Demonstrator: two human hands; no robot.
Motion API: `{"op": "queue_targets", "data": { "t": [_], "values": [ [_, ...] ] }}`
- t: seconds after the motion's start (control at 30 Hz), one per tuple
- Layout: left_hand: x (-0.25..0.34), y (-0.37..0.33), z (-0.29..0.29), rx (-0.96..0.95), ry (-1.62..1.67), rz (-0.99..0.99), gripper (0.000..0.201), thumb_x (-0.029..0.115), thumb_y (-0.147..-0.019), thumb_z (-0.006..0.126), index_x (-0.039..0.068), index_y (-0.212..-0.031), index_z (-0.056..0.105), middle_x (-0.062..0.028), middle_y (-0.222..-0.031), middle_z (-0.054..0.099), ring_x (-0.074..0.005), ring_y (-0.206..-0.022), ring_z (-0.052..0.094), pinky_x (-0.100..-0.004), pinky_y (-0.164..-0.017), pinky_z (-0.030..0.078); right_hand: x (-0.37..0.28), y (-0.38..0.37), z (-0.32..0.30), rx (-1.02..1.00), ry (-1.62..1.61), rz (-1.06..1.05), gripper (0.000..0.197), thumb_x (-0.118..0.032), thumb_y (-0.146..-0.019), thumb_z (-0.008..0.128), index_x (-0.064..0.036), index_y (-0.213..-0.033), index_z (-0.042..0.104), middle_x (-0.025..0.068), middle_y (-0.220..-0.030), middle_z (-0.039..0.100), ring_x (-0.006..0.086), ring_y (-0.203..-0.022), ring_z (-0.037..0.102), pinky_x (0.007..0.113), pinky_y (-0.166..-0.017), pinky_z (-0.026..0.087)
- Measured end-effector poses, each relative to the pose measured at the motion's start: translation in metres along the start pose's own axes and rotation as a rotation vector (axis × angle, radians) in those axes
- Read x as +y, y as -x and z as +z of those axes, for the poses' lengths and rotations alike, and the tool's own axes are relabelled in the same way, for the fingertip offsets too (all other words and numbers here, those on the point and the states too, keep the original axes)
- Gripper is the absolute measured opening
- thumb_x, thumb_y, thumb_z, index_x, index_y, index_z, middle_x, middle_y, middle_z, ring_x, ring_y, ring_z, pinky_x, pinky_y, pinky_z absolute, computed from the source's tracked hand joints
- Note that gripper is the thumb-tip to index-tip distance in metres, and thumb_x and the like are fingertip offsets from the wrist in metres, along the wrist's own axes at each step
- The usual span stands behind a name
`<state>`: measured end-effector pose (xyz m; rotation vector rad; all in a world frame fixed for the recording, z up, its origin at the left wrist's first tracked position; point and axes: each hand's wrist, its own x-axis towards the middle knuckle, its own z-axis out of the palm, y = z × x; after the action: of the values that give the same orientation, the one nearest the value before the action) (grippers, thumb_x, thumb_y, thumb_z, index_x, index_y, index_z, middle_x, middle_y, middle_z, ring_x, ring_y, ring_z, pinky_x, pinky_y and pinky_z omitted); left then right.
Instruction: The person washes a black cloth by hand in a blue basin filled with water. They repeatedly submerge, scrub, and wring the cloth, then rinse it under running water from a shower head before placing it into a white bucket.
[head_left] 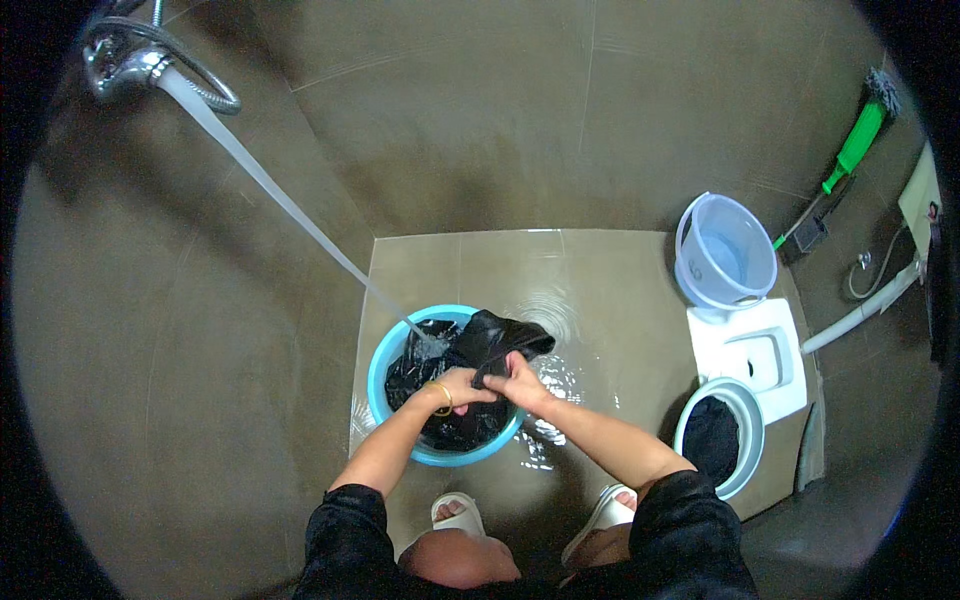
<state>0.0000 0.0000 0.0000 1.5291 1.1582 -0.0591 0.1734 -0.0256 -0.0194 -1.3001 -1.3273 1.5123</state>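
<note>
A light-blue basin (376, 385) stands on the wet floor, filled with soaked black cloth (462, 432). My left hand (462, 388) is closed on a fold of the black cloth over the basin, a yellow band around its wrist. Beside it, my right hand (520, 384) pinches the same cloth near the basin's right side. One end of the cloth (515, 336) hangs out past the far right rim. Water (290, 208) streams from a chrome tap (125, 70) into the basin. Some of my fingertips are hidden by the cloth.
On the right, a pale lilac bucket (735, 240) stands by a white squat toilet (775, 390). A pale blue bucket (755, 435) nearer me holds dark cloth (712, 440). A green-handled brush (855, 150) leans against the wall. My feet in white sandals (460, 513) flank the near floor.
</note>
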Motion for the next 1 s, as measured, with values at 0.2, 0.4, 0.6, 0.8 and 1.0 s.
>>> {"op": "queue_targets", "data": {
  "t": [0.2, 0.4, 0.6, 0.8, 1.0],
  "values": [
    [0.001, 0.049, -0.021, 0.279, -0.128, -0.221, 0.04, 0.04, -0.085, 0.054, 0.002, -0.095, 0.062, -0.0123, -0.067, 0.063, -0.0231, -0.048, 0.06, -0.0347, -0.046, 0.05, -0.051, 0.031, -0.006, -0.103, 0.478, -0.164, 0.023, -0.006, -0.068, 0.063, -0.0015, -0.084, 0.047, 0.01, -0.075, 0.051, 0.0175, -0.074, 0.052, 0.033, -0.068, 0.044],
    [-0.014, 0.161, -0.115, 0.872, -0.587, -0.378, 0.021, 0.023, -0.081, 0.057, 0.013, -0.098, 0.064, -0.0155, -0.084, 0.066, -0.0289, -0.066, 0.066, -0.0389, -0.072, 0.052, -0.172, 0.049, -0.086, 0.16, 0.728, -0.228, 0.016, -0.002, -0.067, 0.057, -0.0059, -0.079, 0.048, 0.0171, -0.08, 0.058, 0.0365, -0.079, 0.057, 0.045, -0.067, 0.045],
    [0.097, 0.259, -0.141, 0.953, 0.164, 0.122, 0.034, -0.009, -0.08, 0.039, 0.006, -0.099, 0.063, -0.0082, -0.076, 0.064, -0.0143, -0.045, 0.057, -0.0254, -0.039, 0.048, -0.3, 0.036, -0.099, 0.198, 0.944, -0.705, 0.014, -0.003, -0.069, 0.051, -0.0052, -0.082, 0.055, 0.0174, -0.084, 0.058, 0.0371, -0.085, 0.057, 0.045, -0.073, 0.046],
    [0.173, 0.359, -0.198, 1.257, 0.057, 0.434, 0.031, -0.006, -0.08, 0.042, 0.008, -0.097, 0.064, -0.0044, -0.088, 0.063, -0.0072, -0.052, 0.055, -0.0192, -0.042, 0.044, -0.449, 0.055, -0.092, 0.286, 0.895, -0.975, 0.015, -0.006, -0.07, 0.051, -0.0042, -0.079, 0.062, 0.0176, -0.081, 0.063, 0.0333, -0.08, 0.061, 0.042, -0.072, 0.05],
    [0.216, 0.43, -0.208, 1.574, 0.0, 0.77, 0.023, 0.004, -0.087, 0.05, 0.008, -0.107, 0.062, -0.0016, -0.106, 0.063, -0.003, -0.073, 0.055, -0.0148, -0.054, 0.041, -0.531, 0.125, -0.093, -0.084, 0.429, -0.81, 0.016, -0.002, -0.077, 0.047, 0.0014, -0.085, 0.06, 0.009, -0.071, 0.062, 0.0196, -0.063, 0.06, 0.031, -0.059, 0.049]
  ]
}}
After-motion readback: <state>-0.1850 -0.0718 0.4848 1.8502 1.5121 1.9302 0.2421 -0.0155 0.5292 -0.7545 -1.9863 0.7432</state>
